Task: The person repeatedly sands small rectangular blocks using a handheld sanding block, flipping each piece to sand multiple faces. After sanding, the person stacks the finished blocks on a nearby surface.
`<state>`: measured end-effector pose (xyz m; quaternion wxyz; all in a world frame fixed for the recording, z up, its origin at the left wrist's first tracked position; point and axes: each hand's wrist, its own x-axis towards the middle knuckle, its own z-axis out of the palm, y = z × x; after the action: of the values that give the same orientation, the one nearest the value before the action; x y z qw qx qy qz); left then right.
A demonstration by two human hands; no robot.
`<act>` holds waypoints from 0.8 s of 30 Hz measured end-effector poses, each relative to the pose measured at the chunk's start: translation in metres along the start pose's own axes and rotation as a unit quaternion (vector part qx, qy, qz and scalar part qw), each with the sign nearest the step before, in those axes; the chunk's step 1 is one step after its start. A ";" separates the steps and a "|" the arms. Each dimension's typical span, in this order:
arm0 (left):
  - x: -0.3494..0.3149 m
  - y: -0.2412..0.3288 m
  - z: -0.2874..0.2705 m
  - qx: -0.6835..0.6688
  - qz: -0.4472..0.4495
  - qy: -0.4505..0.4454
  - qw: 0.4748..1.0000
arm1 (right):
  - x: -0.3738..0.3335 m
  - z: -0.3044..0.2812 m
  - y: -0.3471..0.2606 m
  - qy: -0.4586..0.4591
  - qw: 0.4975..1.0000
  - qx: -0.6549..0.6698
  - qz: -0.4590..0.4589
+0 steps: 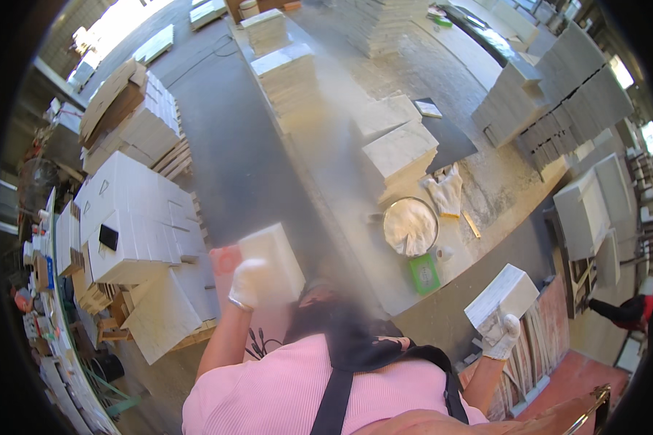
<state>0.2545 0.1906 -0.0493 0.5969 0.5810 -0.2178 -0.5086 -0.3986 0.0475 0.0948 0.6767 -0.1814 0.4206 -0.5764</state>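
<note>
My right hand [499,335], in a white work glove, grips the lower end of a thick white block with grey veins, like a small stack of marble tiles [502,296]. It is held out to the right, above upright slabs. On the other side, my gloved left hand [249,284] lies against the left part of a pale white slab [279,254]. Haze blurs that glove, so its fingers do not show clearly. Beside the slab is a pinkish surface with a red patch [226,259].
A long worktable [341,239] runs ahead, bearing stacked marble tiles [403,148], a round pan [411,226] with a whitish cloth-like thing, a loose glove [446,190] and a green box [424,274]. White boxes [134,217] stand left. Far right, another person's arm [620,313] shows.
</note>
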 end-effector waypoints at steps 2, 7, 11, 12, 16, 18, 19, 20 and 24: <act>0.057 0.018 -0.010 0.222 0.123 -0.027 0.967 | -0.025 0.002 0.010 0.056 0.998 0.023 -0.016; 0.157 0.151 0.037 -0.125 -0.190 -0.140 0.964 | -0.077 0.040 0.032 0.068 0.994 0.082 -0.028; 0.209 0.264 0.124 -0.124 -0.183 -0.287 0.932 | -0.095 0.069 0.058 0.172 0.975 0.098 -0.104; 0.219 0.284 0.144 -0.137 -0.188 -0.334 0.913 | -0.098 0.071 0.062 0.163 0.975 0.115 -0.097; 0.259 0.330 0.221 -0.064 -0.222 -0.317 0.920 | -0.101 0.071 0.079 0.159 0.971 0.148 -0.098; 0.278 0.337 0.252 -0.020 -0.212 -0.320 0.923 | -0.103 0.072 0.087 0.169 0.970 0.146 -0.099; 0.287 0.337 0.265 -0.002 -0.214 -0.322 0.922 | -0.105 0.073 0.090 0.172 0.970 0.142 -0.100; 0.296 0.337 0.276 0.014 -0.216 -0.324 0.921 | -0.106 0.075 0.090 0.120 0.983 0.100 -0.095; 0.336 0.334 0.314 0.056 -0.276 -0.395 0.875 | -0.108 0.099 0.099 0.224 0.955 0.129 -0.143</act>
<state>0.2362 -0.3109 0.2170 0.2633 0.4009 -0.2943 -0.8266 -0.2576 0.1510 0.1187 0.4936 -0.0167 0.4532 -0.7421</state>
